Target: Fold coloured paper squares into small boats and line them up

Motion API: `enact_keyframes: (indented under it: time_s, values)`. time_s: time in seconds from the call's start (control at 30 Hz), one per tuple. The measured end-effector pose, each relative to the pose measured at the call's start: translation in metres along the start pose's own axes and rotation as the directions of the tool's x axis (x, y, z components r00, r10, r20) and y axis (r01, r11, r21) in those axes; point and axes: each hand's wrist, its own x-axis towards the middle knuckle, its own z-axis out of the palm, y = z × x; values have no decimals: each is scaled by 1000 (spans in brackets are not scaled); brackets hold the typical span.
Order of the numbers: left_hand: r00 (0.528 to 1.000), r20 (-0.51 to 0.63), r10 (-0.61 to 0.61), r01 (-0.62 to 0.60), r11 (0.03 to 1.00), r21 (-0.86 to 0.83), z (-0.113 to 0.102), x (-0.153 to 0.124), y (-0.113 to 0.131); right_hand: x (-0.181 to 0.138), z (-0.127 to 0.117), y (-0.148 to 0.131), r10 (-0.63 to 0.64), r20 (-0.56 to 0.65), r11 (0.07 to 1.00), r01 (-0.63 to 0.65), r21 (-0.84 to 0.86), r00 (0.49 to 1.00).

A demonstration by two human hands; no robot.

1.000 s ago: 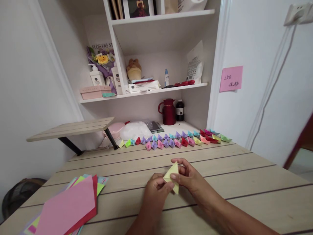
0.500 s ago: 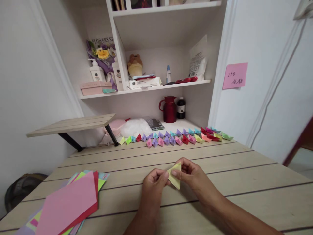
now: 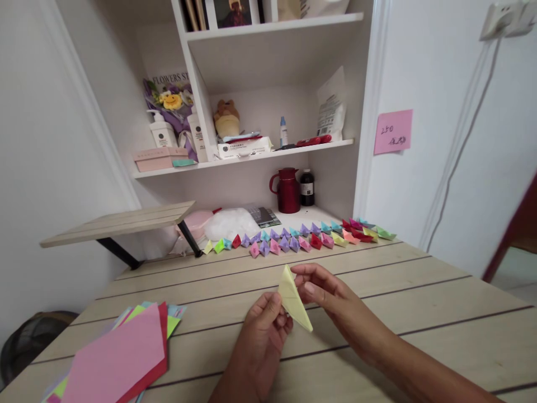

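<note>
A folded yellow paper [image 3: 293, 299], roughly triangular with a long slanting right edge, is held above the table. My left hand [image 3: 263, 322] pinches its left side between thumb and fingers. Close by the paper's right edge is my right hand [image 3: 321, 288], its thumb and fingers apart; behind the paper's upper edge I cannot tell whether a fingertip touches it. Small folded paper boats [image 3: 285, 243] in several colours stand in two rows along the back of the table.
A stack of coloured paper sheets [image 3: 117, 358] lies at the front left of the wooden table [image 3: 201, 330]. A small raised wooden shelf [image 3: 121, 221] stands at the back left. Behind the boats are a red jug [image 3: 288, 191], a dark bottle [image 3: 307, 188] and a white plastic bag [image 3: 232, 224].
The yellow paper has turned so its broad face shows. My right thumb has come off its face and the right fingers have spread; my left hand keeps its pinch. The view has shifted slightly.
</note>
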Motion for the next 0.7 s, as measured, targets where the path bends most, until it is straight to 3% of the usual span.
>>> enact_keyframes:
  time_s: [0.7]
  values:
    - [998, 52, -38, 35, 997, 66, -3, 0, -2, -2, 9, -10, 77, 109, 997, -80, 23, 991]
